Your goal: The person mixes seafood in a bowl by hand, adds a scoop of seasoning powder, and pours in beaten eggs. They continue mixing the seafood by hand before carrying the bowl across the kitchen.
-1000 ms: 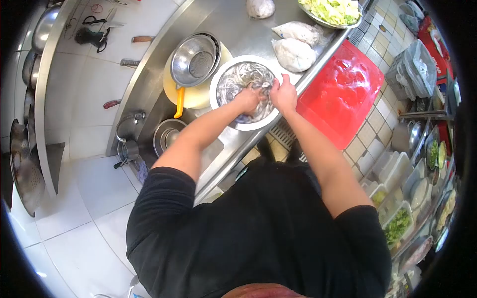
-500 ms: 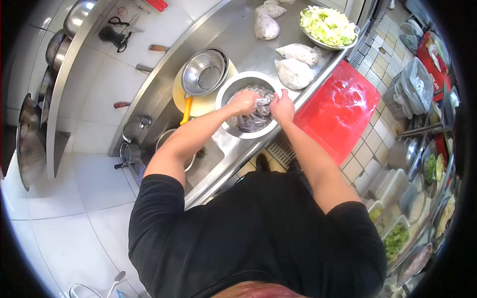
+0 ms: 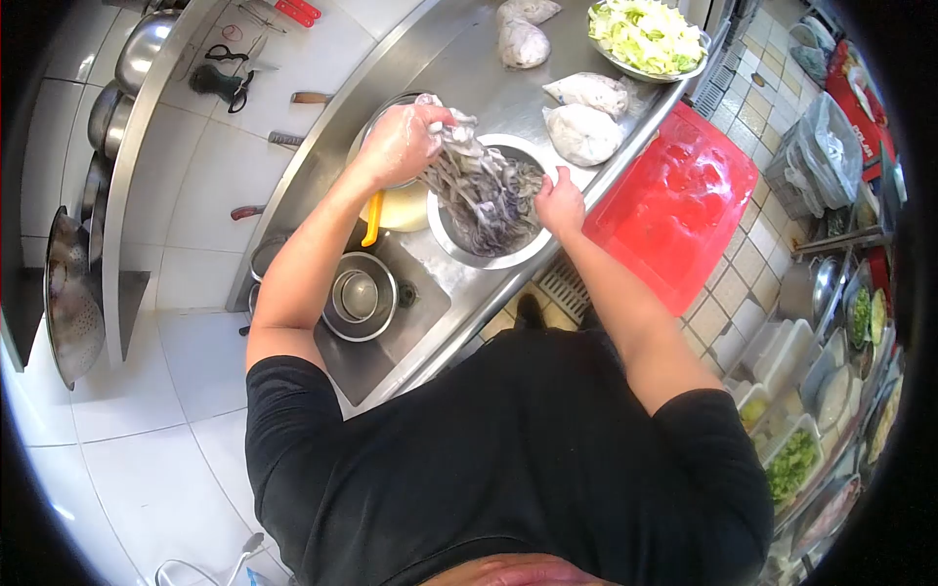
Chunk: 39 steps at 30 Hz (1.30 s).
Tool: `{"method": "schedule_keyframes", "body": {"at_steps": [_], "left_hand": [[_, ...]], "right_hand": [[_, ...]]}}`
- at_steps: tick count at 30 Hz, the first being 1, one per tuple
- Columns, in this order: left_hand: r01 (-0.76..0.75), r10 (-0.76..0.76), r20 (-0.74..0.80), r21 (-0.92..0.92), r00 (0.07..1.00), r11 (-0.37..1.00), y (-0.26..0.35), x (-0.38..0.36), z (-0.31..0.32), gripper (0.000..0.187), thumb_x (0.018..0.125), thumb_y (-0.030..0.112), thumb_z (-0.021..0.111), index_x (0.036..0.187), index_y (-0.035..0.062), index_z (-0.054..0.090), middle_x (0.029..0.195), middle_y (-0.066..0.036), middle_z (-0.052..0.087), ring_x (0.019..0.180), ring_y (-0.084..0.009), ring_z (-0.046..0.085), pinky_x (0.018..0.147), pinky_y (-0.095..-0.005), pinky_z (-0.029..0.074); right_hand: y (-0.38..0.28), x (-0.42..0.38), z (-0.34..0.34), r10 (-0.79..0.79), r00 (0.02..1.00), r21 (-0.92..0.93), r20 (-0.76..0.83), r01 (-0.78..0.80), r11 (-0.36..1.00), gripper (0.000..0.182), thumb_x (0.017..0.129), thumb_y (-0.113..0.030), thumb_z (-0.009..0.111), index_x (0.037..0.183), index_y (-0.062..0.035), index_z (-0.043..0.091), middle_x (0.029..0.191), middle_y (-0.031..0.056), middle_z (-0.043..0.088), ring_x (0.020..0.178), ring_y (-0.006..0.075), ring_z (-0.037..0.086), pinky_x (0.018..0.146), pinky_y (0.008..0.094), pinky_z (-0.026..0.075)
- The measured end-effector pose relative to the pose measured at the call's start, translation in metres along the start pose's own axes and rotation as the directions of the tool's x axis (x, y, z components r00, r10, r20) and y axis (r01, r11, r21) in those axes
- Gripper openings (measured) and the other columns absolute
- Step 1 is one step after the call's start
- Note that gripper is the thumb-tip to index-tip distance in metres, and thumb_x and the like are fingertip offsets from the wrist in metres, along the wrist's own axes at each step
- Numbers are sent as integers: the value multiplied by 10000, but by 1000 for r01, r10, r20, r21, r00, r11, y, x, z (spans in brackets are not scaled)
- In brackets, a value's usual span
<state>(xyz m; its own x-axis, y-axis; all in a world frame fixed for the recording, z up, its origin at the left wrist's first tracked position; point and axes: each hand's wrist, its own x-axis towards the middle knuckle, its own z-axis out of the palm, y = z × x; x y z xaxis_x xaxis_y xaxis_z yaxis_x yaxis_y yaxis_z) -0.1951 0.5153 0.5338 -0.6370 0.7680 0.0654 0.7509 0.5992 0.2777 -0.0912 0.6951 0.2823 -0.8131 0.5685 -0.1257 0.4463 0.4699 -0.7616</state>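
My left hand, wet and closed, lifts a clump of slimy grey-purple strips that look like squid. The strips hang from my fingers down into a white-rimmed metal basin, where more of them lie. On the basin's right rim, my right hand grips the edge. Behind my left hand, a metal strainer with an orange-yellow handle is mostly hidden. It rests over a round pale-yellow board.
Nested metal bowls sit in the sink on the left. Beyond the basin lie several filled plastic bags and a bowl of chopped cabbage. A red board is at the counter's right edge. Knives and scissors hang on the wall.
My left hand has risen out of the basin and moved left toward the strainer, pulling strips up with it. My right hand stays on the rim. The sink bowls are now uncovered.
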Motion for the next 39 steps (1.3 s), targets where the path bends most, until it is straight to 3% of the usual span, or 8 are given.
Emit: {"method": "schedule_keyframes", "body": {"at_steps": [13,17,20,24,28,32,36,39], "left_hand": [[2,-173,390,402,904,916,7,-4,124,385,772,165,660,1152,189,715,1106,-132,633,1123,-303,591,934,-442,516],[-442,436,343,-64,832,895,-28,21,219,438,796,201,655,1217,82,626,1123,-178,612,1177,-346,553,1062,-493,418],[-529,504,297,5,811,848,-22,16,258,407,859,245,594,1229,82,637,1287,-129,599,1264,-282,521,1110,-519,351],[-137,108,254,99,961,986,-11,18,306,444,827,238,617,1206,6,607,1203,-217,648,1137,-349,610,1129,-487,332],[-32,-108,466,281,878,959,-4,24,262,274,811,278,593,896,81,763,860,-155,733,928,-338,704,1019,-473,428],[59,-278,453,439,847,896,-70,-11,210,265,835,227,580,938,48,746,1002,-202,711,986,-349,683,914,-474,506],[59,-138,616,146,775,987,-92,-39,176,453,825,258,681,1209,27,613,1232,-221,604,1190,-388,567,989,-437,479],[-45,59,342,-50,938,998,-67,-49,180,734,755,287,769,1413,132,484,1449,-202,453,1285,-422,479,1057,-476,442]], "right_hand": [[5,3,8,-2,999,16,-37,2,1000,404,957,-298,522,1269,-41,534,976,295,679,943,479,651,850,545,496],[5,2,9,-11,999,30,-45,12,999,408,956,-306,524,1267,-42,541,992,301,677,962,481,646,859,550,492],[6,2,7,-1,999,37,-37,2,999,414,957,-321,520,1260,-41,550,1007,304,674,979,484,640,866,549,491],[1,-2,3,33,999,30,-37,-31,999,417,961,-338,512,1269,-59,549,1018,297,676,986,483,639,879,546,490],[0,-2,1,35,999,16,-25,-35,999,422,956,-324,534,1278,-51,547,1008,309,671,984,490,634,878,546,486],[0,-1,2,45,999,30,-20,-45,999,419,960,-318,533,1285,-54,545,1006,307,672,983,482,638,873,545,486],[0,-1,3,38,999,5,-24,-38,999,416,967,-333,513,1282,-61,540,995,280,682,970,463,650,861,541,493],[-1,0,3,36,999,11,-20,-36,999,410,962,-322,517,1270,-52,546,987,282,681,966,466,648,856,540,492]]}}
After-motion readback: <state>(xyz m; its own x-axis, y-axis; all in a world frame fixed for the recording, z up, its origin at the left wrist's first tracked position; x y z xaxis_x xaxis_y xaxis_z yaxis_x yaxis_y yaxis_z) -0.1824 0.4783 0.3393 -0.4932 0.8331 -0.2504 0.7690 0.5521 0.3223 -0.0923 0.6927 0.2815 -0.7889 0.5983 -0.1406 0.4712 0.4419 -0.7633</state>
